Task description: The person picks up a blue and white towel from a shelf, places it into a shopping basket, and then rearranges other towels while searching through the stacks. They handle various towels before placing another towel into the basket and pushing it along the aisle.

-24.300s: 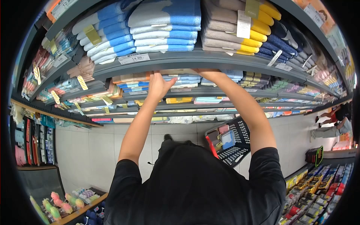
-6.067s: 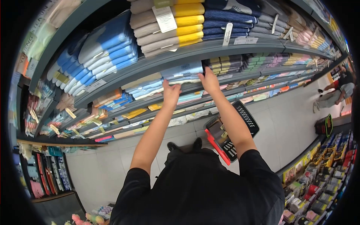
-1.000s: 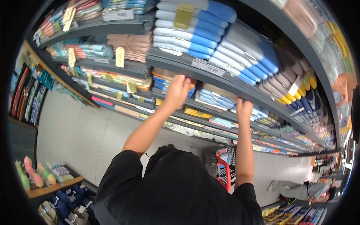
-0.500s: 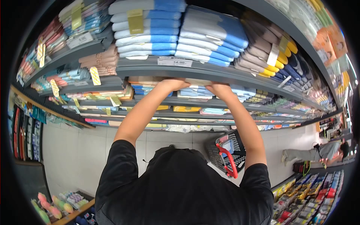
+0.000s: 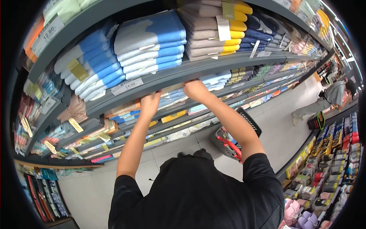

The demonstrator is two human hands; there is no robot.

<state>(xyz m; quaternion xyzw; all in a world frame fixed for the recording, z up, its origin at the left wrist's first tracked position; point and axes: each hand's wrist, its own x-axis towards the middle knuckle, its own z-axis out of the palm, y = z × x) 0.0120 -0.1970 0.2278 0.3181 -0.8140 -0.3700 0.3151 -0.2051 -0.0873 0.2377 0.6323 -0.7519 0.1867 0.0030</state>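
My left hand [image 5: 150, 103] and my right hand [image 5: 196, 91] reach in just beneath the front edge of a grey shelf [image 5: 160, 81]. Between them lies a pale folded towel [image 5: 171, 89] on top of a blue and white stack [image 5: 171, 97]. Each hand appears closed on one side of that towel, the right with its fingers curled in. The shelf lip hides some fingertips and the towel's far part. Above stand stacks of blue and white towels [image 5: 150, 42] and grey-brown towels with yellow ends [image 5: 209, 32].
A dark shopping basket with a red handle [image 5: 230, 147] stands on the floor by my right arm. Farther right is a person in grey [image 5: 324, 99] near a dark basket [image 5: 316, 121]. Packaged goods [image 5: 324, 168] fill a rack at lower right. A price label [image 5: 127, 86] lines the shelf edge.
My view has turned and tilted, so the shelves slant now. Both hands stay at the towel stack under the shelf. In view, the hands have shifted left, the left one also lower.
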